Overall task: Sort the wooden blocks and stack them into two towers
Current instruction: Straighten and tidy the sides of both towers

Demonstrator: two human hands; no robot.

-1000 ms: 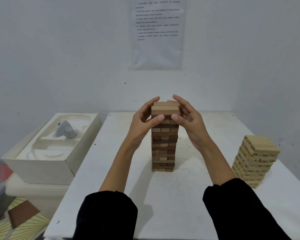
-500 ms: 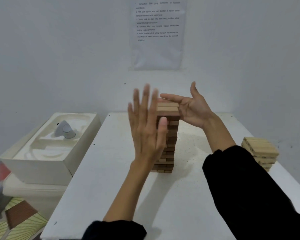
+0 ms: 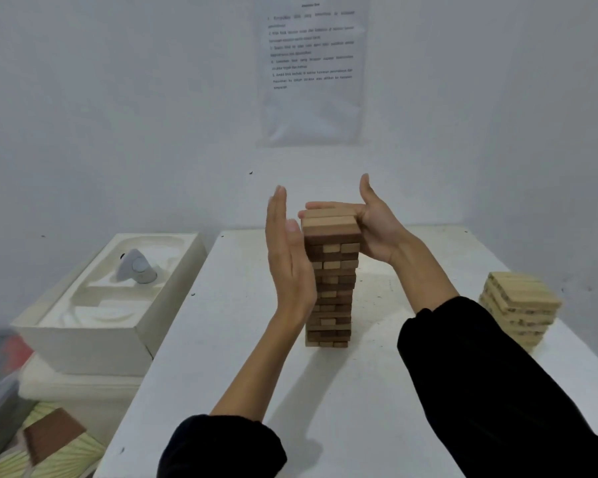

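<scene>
A tall tower of brown and tan wooden blocks (image 3: 332,281) stands in the middle of the white table (image 3: 242,374). My left hand (image 3: 289,257) is flat and upright, its palm against the tower's left side near the top. My right hand (image 3: 373,225) is also flat, with straight fingers laid along the far and right side of the top layers. A shorter, slightly twisted tower of pale blocks (image 3: 520,310) stands at the table's right edge, apart from both hands.
A white foam box (image 3: 94,326) holding a grey device (image 3: 135,267) sits left of the table on another white box. A printed sheet (image 3: 313,63) hangs on the wall behind. Walls close in at the back and right.
Both hands let go of the top blocks and flattened. The left hand turned edge-on and moved against the tower's left side; the right hand went round to its far right side.
</scene>
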